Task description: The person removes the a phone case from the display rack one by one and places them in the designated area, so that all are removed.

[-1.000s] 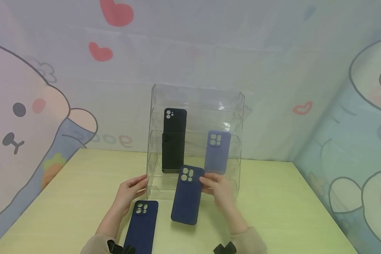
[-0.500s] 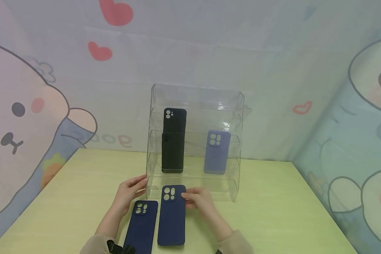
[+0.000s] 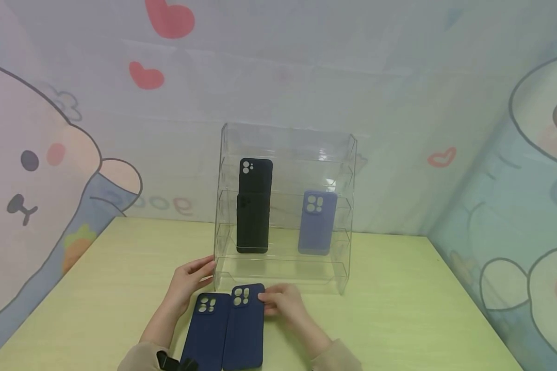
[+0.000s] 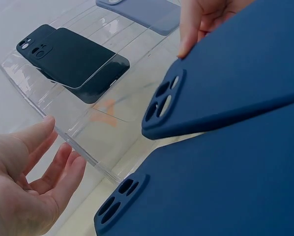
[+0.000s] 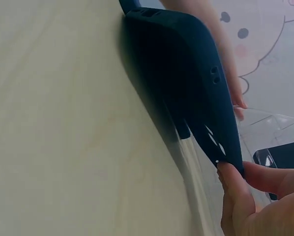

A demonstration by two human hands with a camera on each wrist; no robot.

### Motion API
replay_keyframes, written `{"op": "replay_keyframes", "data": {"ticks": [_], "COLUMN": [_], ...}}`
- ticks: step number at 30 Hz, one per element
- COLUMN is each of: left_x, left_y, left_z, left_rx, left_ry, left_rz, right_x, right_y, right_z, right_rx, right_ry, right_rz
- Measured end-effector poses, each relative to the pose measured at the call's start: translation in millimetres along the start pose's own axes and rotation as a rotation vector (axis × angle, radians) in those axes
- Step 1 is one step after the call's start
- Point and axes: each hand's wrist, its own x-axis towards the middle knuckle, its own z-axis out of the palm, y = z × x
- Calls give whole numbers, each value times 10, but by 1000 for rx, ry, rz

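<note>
My right hand pinches a dark blue phone case by its upper right edge, thumb on one face and fingers on the other. In the right wrist view this case is tilted, its held end raised off the table. A second dark blue phone case lies beside it on the left, and their long edges overlap in the left wrist view. My left hand rests its fingertips against the left side of a clear acrylic display rack, fingers loosely bent.
Two black phone cases overlap on the rack's left, one on a tier behind the other. A lilac phone case stands on its right. The pale yellow table ends at a cartoon-printed backdrop.
My right hand has brought the dark blue case down and left from before the rack to beside the other dark blue case. The left hand stays at the rack's side.
</note>
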Motion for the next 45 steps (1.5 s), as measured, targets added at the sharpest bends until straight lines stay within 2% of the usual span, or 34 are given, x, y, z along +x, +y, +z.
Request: {"op": "replay_keyframes", "data": {"ticks": [17, 20, 26, 38, 41, 45], "left_x": [-3, -2, -1, 0, 1, 3], "left_y": [10, 9, 1, -3, -3, -6], "left_z": [-11, -14, -16, -6, 0, 1], "left_rx": [-5, -6, -1, 0, -1, -4], "left_ry": [-3, -2, 9, 16, 15, 11], "left_rz": [7, 7, -2, 7, 10, 10], "right_x": [-36, -45, -73, -95, -91, -73], "right_y": [30, 5, -68, -132, -157, -221], "right_z": [23, 27, 21, -30, -73, -154], "right_rx": [-88, -147, -333, -547, -573, -546], "right_ry": [-36, -36, -46, -85, -95, -106], "right_rz": [5, 1, 5, -64, -81, -85]}}
